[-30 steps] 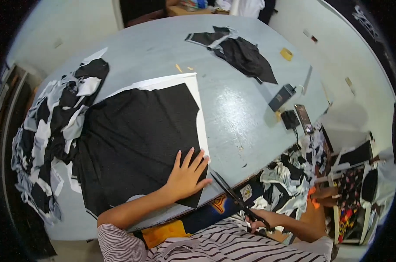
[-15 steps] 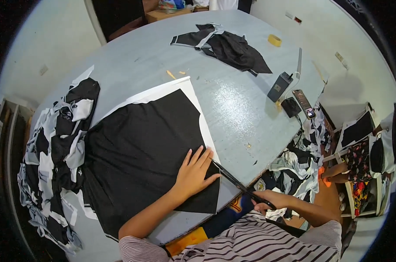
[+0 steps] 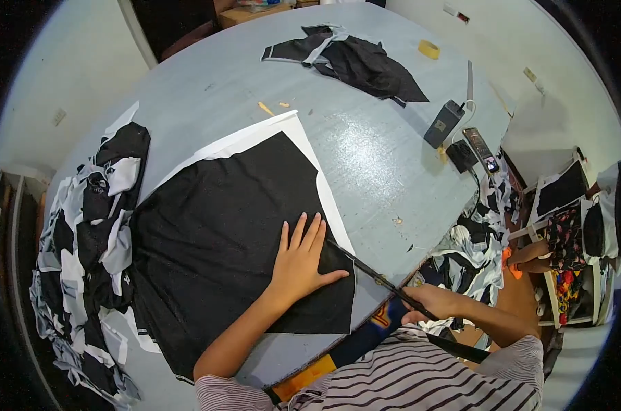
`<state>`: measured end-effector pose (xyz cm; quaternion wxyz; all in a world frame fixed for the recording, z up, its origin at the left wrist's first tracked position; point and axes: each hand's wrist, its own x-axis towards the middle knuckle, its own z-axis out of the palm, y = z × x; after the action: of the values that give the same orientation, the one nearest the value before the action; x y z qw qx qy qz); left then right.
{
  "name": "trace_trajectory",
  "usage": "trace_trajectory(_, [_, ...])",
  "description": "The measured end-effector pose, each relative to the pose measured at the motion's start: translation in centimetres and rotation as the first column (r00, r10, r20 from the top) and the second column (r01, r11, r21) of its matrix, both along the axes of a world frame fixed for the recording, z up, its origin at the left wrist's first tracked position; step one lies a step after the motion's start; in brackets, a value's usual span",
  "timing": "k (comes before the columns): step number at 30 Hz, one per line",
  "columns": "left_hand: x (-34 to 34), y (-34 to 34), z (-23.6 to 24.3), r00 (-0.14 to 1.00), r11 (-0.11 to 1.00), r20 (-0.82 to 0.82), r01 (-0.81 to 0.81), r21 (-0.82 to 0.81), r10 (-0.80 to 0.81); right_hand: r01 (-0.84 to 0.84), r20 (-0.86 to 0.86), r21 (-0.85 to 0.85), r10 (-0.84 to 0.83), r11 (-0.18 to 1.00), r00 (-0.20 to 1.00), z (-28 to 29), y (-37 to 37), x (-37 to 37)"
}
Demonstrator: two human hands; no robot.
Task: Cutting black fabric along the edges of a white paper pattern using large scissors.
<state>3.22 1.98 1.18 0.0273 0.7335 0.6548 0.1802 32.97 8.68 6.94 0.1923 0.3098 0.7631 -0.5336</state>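
My left hand (image 3: 300, 264) lies flat with spread fingers on a large black fabric piece (image 3: 225, 229), near its right side. Beneath the fabric, white paper (image 3: 336, 226) shows along the top and right. My right hand (image 3: 423, 301) grips long black scissors (image 3: 379, 277) at the table's front edge; their blades reach to the fabric's right edge just beside my left fingers, where the tips are partly hidden. To the left of the black piece is a heap of black, grey and white fabric scraps (image 3: 118, 178).
On the table (image 3: 180, 89) are a black garment piece (image 3: 365, 72), yellow tape roll (image 3: 429, 49), grey power bank (image 3: 443, 123), black adapter (image 3: 461, 157) and phone (image 3: 481, 149). Scraps (image 3: 471, 264) pile beyond the right edge, beside another person's legs (image 3: 533, 257) and a white rack (image 3: 557, 192).
My left hand has moved a little up the fabric. The scissor blades have advanced leftward onto the fabric's right edge. The whole view has shifted.
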Motion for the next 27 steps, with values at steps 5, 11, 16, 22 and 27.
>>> trace_trajectory(5, [-0.1,-0.1,-0.2,1.0,1.0,0.012,0.005,0.011,-0.005,0.01,-0.101,0.107,0.001,0.994,0.995,0.2,-0.7,-0.4])
trace_trajectory(11, [-0.2,-0.2,-0.3,0.999,1.0,0.039,0.014,-0.021,-0.013,-0.097,0.042,0.106,0.093,0.99,0.995,0.6,-0.4,-0.4])
trace_trajectory(16, [-0.3,-0.1,-0.1,0.999,1.0,0.037,0.017,-0.015,-0.017,-0.073,-0.028,0.143,0.077,0.987,0.997,1.2,-0.5,-0.3])
trace_trajectory(22, [-0.5,0.0,-0.4,0.999,0.999,0.038,0.018,0.039,-0.02,-0.036,0.091,0.103,0.026,0.994,0.995,1.8,-0.6,-0.2])
trace_trajectory(27, [-0.4,0.0,-0.6,0.999,1.0,0.032,0.011,0.028,-0.012,-0.017,0.0,0.135,0.018,0.991,1.0,1.4,-1.1,-0.2])
